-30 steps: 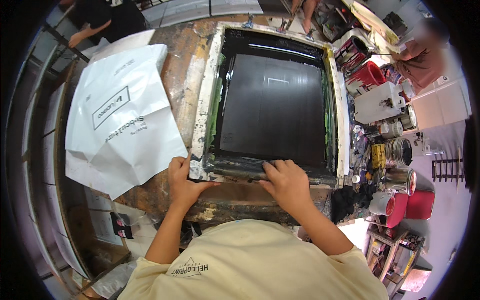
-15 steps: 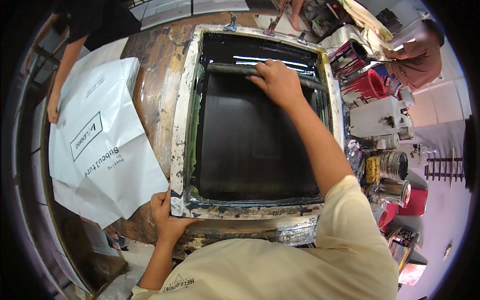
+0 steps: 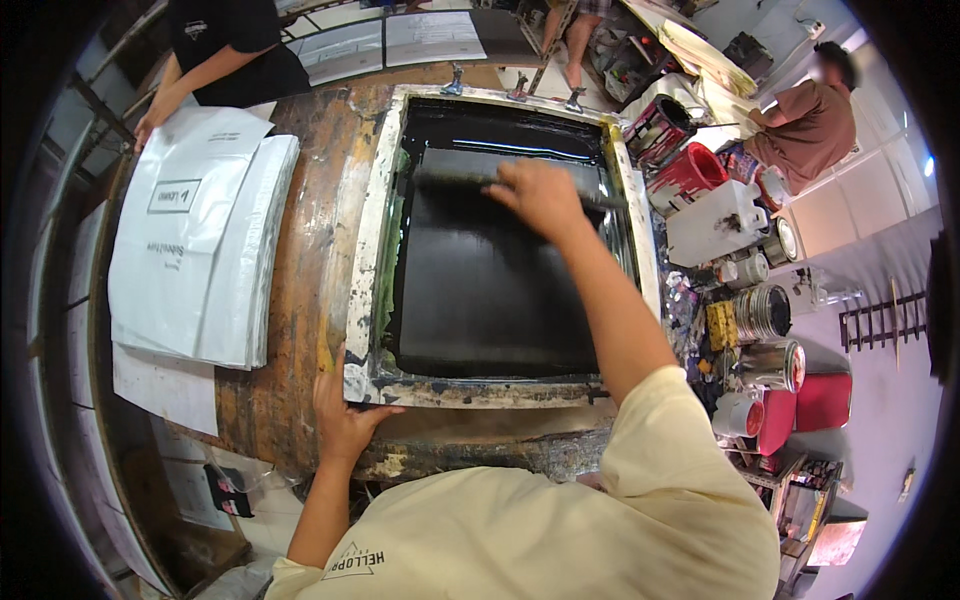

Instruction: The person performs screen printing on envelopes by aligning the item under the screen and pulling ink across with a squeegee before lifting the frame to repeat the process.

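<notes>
The right hand (image 3: 540, 200) is closed over the middle of a long dark squeegee (image 3: 455, 183), fingers curled across the top of the bar; motion blur hides the exact thumb contact. The squeegee lies crosswise over the upper part of a black, ink-coated screen (image 3: 470, 320), its right end slightly lower than its left. The screen is set in a white wooden frame (image 3: 362, 270) stained with paint, flat on a worn brown table (image 3: 310, 220). The left hand (image 3: 343, 428) is spread at the frame's near left corner: one finger points up along the left side, the thumb extends along the near edge, and the remaining fingers cannot be made out. Small metal clamps (image 3: 519, 87) stand along the far edge of the frame. Left of the frame, apart from it, lies a stack of white bags (image 3: 175, 290). The top bag carries dark printing: a short mark inside a rectangular outline, a bolder line of lettering beneath it, and finer lines too small to read. A co-worker's hand (image 3: 150, 125) is at the stack's far left corner. The wearer's cream shirt (image 3: 540, 530) bears dark lettering with an angular line drawing, inverted in this view. To the right stand a red-stained bucket (image 3: 690, 170), a white jug (image 3: 712, 222) and a yellow sponge (image 3: 720, 325).
</notes>
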### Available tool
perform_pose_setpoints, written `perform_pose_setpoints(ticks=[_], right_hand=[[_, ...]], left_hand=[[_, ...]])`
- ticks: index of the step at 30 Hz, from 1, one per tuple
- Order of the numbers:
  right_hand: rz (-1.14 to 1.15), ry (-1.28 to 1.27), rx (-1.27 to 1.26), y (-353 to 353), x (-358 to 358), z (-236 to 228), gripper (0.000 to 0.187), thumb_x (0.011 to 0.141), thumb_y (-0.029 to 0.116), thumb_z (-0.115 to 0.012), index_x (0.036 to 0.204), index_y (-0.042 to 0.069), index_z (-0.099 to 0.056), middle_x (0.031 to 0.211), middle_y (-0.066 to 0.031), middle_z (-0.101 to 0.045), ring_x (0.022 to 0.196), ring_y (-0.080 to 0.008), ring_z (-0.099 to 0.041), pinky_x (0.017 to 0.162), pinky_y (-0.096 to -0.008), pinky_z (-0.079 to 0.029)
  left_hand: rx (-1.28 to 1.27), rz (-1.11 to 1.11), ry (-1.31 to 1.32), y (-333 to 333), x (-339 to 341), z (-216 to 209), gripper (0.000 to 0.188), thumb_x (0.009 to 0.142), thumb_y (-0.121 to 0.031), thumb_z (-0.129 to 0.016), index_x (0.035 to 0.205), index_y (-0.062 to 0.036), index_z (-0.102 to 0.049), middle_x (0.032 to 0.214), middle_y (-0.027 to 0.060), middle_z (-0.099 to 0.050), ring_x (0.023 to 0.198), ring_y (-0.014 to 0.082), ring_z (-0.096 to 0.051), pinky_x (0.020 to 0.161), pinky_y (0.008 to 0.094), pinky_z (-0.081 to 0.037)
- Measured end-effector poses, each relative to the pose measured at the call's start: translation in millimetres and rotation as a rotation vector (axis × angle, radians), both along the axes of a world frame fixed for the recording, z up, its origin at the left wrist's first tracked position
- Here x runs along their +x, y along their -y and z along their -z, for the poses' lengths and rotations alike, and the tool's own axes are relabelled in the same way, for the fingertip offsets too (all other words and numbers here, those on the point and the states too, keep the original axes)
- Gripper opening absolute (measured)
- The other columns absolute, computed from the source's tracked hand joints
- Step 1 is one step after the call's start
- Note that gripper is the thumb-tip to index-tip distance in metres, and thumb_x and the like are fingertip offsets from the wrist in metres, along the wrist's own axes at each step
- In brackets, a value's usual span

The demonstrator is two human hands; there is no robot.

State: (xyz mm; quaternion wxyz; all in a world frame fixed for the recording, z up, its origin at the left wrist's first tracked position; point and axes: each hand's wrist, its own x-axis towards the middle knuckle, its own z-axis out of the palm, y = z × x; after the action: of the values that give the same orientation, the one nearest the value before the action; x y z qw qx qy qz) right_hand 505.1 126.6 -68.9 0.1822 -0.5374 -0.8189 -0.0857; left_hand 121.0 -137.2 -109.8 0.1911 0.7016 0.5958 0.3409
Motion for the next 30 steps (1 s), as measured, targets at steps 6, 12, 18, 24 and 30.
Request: perform_pose_setpoints(ticks=[6, 12, 18, 24, 30], right_hand=[[0.023, -0.030, -0.135, 198.0, -48.1, -25.7, 0.033, 0.090, 0.040, -0.082, 0.102, 0.014, -0.066, 0.096, -0.0077, -0.066, 0.093, -0.0320, -0.068, 0.072, -0.0465, -0.058], [0.034, -0.061, -0.278, 265.8, -66.6, -75.9, 0.035, 0.096, 0.041, -0.076, 0.103, 0.009, -0.065, 0.096, -0.0106, -0.065, 0.095, -0.0301, -0.067, 0.075, -0.0431, -0.059], [0.036, 0.075, -0.011, 273.9, -67.4, -147.0, 0.035, 0.096, 0.037, -0.075, 0.109, 0.006, -0.067, 0.097, -0.0118, -0.063, 0.101, -0.0314, -0.061, 0.103, -0.0546, -0.041], [0.062, -0.097, 0.369, 213.5, -66.4, -213.8, 0.038, 0.092, 0.044, -0.079, 0.098, 0.009, -0.068, 0.090, -0.0087, -0.064, 0.091, -0.0281, -0.062, 0.093, -0.0516, -0.039], [0.048, -0.147, 0.501, 176.2, -59.7, -252.2, 0.044, 0.091, 0.052, -0.079, 0.085, 0.009, -0.071, 0.077, -0.0074, -0.065, 0.079, -0.0282, -0.064, 0.086, -0.0466, -0.040]], left_hand=[[0.056, 0.005, -0.003, -0.7, -4.8, 11.6, 0.125, 0.056, -0.050, -0.103, 0.159, -0.0007, -0.052, 0.106, 0.0200, -0.068, 0.096, 0.0415, -0.061, 0.089, 0.0496, -0.048], [-0.001, 0.014, 0.329, -2.2, 4.2, 11.1, 0.108, 0.066, -0.031, -0.106, 0.155, 0.0024, -0.055, 0.119, 0.0145, -0.071, 0.114, 0.0313, -0.067, 0.102, 0.0429, -0.051], [0.080, -0.069, 0.803, -12.6, 29.7, -49.1, 0.097, 0.079, -0.017, -0.101, 0.159, 0.0016, -0.048, 0.137, 0.0078, -0.065, 0.121, 0.0188, -0.063, 0.106, 0.0349, -0.050], [0.356, 0.102, 0.665, -52.0, 38.6, -99.5, 0.102, 0.082, -0.018, -0.097, 0.164, 0.0008, -0.041, 0.125, 0.0090, -0.061, 0.118, 0.0253, -0.059, 0.110, 0.0388, -0.045], [-0.030, 0.035, -0.705, -5.7, 59.6, -41.1, 0.113, 0.096, -0.074, -0.063, 0.174, -0.0025, -0.025, 0.171, 0.0305, -0.031, 0.163, 0.0445, -0.022, 0.129, 0.0705, -0.001]])
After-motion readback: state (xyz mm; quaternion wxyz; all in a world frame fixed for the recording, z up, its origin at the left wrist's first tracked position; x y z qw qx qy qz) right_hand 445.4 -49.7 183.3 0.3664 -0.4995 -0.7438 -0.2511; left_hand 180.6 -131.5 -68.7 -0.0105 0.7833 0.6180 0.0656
